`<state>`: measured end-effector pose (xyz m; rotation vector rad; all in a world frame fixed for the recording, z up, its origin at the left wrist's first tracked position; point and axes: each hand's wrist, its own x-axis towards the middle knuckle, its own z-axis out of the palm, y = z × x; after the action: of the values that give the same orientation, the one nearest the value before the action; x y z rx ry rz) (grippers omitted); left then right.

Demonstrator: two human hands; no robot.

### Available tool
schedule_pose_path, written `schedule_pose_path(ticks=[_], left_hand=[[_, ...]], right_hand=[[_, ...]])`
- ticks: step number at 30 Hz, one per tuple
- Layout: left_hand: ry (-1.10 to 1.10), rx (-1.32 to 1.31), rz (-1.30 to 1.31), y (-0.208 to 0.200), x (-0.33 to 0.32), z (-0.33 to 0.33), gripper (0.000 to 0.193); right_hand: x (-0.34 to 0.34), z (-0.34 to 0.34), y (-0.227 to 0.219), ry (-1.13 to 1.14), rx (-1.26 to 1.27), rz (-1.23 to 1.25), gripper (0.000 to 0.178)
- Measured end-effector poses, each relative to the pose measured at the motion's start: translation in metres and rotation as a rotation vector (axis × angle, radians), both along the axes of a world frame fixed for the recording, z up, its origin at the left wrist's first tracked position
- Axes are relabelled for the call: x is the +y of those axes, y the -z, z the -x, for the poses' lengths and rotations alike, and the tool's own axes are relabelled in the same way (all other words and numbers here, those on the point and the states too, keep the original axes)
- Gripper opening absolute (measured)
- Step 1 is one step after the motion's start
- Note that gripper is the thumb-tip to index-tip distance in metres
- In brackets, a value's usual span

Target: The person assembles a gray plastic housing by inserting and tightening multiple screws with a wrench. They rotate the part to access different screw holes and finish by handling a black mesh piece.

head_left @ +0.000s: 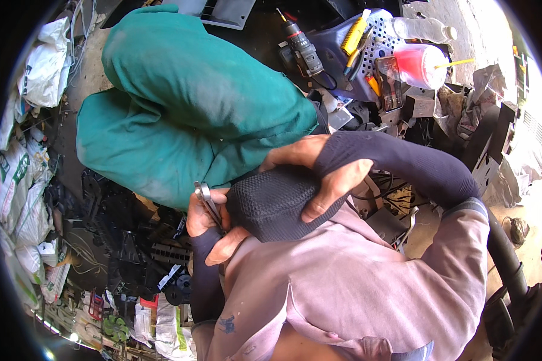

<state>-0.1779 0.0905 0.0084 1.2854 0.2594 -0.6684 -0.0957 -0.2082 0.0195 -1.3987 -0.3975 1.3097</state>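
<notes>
A black rounded object with a textured, mesh-like surface point(274, 201) rests in my lap, against my shirt and my green-trousered leg. My right hand point(340, 186) grips its right side, thumb pressed on the face and fingers around the far edge. At its left end, my left hand point(208, 219) is closed around a shiny metal tool with a rounded head point(203, 194). That tool looks like a spanner, though its lower end is hidden by the fingers. The left fingers also touch the black object's edge. Its underside is out of sight.
A drill point(302, 48) lies at the far right, beside a purple perforated plastic piece point(337, 45) bearing a yellow cutter point(355, 35) and a phone point(389, 83). Near these are a clear bottle point(421, 29) and a pink drink cup point(417, 66). White sacks point(18, 186) line the left.
</notes>
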Motion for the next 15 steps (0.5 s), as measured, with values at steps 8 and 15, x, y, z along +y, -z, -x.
schedule_pose_path(ticks=[8, 15], left_hand=[[0.03, -0.013, -0.013, 0.011, 0.0, 0.0, 0.085], [0.055, 0.019, 0.035, -0.002, -0.003, -0.01, 0.08]], right_hand=[[0.008, -0.009, -0.008, -0.056, -0.058, 0.074, 0.082], [0.015, 0.006, -0.024, 0.039, -0.202, 0.098, 0.066]])
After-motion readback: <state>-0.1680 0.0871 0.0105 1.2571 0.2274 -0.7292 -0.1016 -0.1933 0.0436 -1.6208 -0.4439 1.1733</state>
